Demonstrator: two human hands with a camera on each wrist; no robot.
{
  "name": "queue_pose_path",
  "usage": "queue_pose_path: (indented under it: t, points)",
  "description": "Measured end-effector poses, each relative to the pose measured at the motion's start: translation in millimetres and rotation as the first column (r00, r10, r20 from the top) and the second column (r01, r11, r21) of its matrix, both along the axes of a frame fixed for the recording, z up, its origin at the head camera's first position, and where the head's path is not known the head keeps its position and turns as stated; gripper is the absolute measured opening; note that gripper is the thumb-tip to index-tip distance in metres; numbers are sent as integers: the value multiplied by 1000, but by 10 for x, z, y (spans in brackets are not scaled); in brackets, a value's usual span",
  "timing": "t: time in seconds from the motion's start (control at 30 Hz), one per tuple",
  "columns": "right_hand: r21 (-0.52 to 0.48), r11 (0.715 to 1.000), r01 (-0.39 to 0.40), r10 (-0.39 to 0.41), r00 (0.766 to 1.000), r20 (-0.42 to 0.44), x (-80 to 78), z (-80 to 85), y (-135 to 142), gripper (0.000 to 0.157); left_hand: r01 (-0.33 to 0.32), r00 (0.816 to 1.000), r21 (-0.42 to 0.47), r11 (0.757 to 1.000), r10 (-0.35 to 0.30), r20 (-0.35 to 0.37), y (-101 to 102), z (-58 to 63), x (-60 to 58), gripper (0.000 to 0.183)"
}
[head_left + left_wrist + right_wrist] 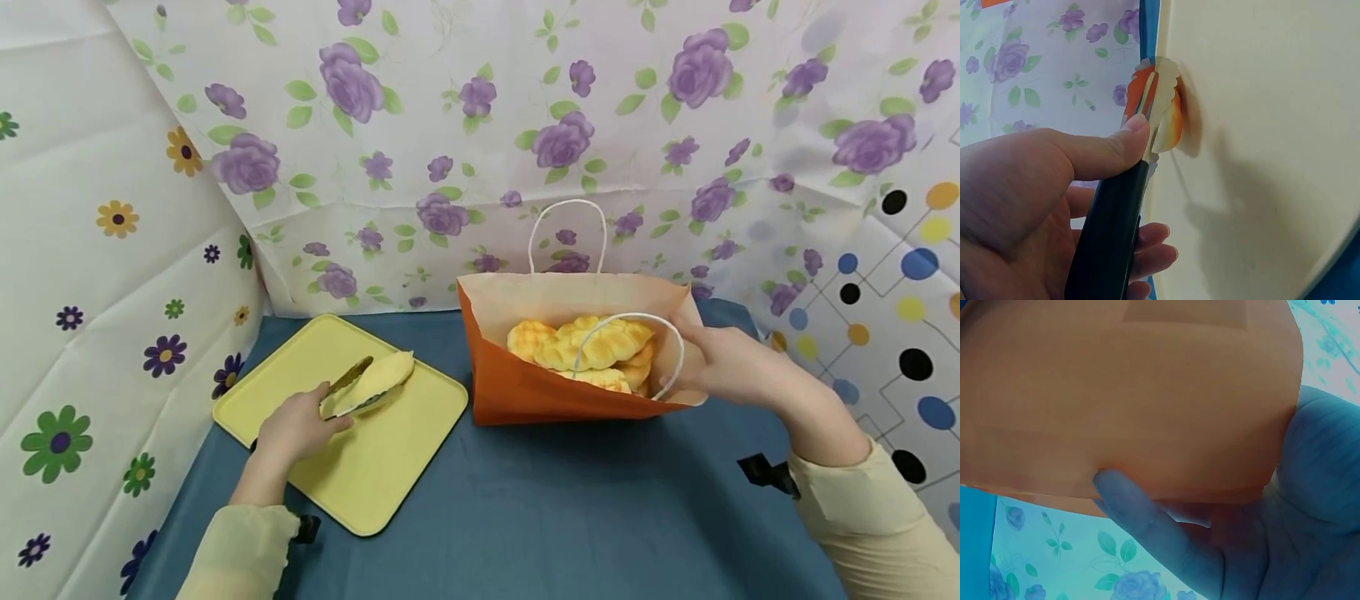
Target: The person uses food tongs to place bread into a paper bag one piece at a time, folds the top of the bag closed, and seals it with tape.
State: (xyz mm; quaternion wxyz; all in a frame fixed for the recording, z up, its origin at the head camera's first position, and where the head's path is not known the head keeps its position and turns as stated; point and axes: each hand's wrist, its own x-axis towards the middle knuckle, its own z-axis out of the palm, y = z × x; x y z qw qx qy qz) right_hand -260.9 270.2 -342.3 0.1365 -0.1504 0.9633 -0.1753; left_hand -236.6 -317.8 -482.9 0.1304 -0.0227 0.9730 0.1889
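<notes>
My left hand (294,427) holds a pair of metal tongs (1107,231) by the dark handle, thumb pressed along the metal arm. Between the tong tips is a pale yellow bread roll (382,377), over the yellow tray (397,467); the left wrist view shows its golden-brown side. On the right, my right hand (738,367) grips the side edge of an orange paper bag (555,410), thumb against the paper in the right wrist view. The bag's mouth gapes towards me. Several golden bread pieces (592,343) lie inside, partly hidden by the bag's front edge.
The bag has two white cord handles (567,201), one standing up at the back, one drooping over its mouth. A blue cloth (525,517) covers the table. Flower-patterned sheets (450,133) hang behind and at the left, with a dotted one (885,333) at the right.
</notes>
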Motion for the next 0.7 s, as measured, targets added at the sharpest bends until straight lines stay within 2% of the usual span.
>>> queue_pose_path:
  t: [0.17, 0.4, 0.7]
  points:
    - [3, 1000, 0, 0, 1000, 5, -2, 19, 0, 102, -9, 1000, 2, 1000, 9, 19, 7, 24, -26, 87]
    - [-8, 1000, -4, 4, 1000, -2, -9, 53, -17, 101, -2, 1000, -1, 1000, 2, 8, -31, 37, -53, 80]
    - [1, 1000, -3, 3, 1000, 8, 5, 25, -15, 100, -13, 1000, 4, 1000, 13, 12, -31, -14, -11, 75]
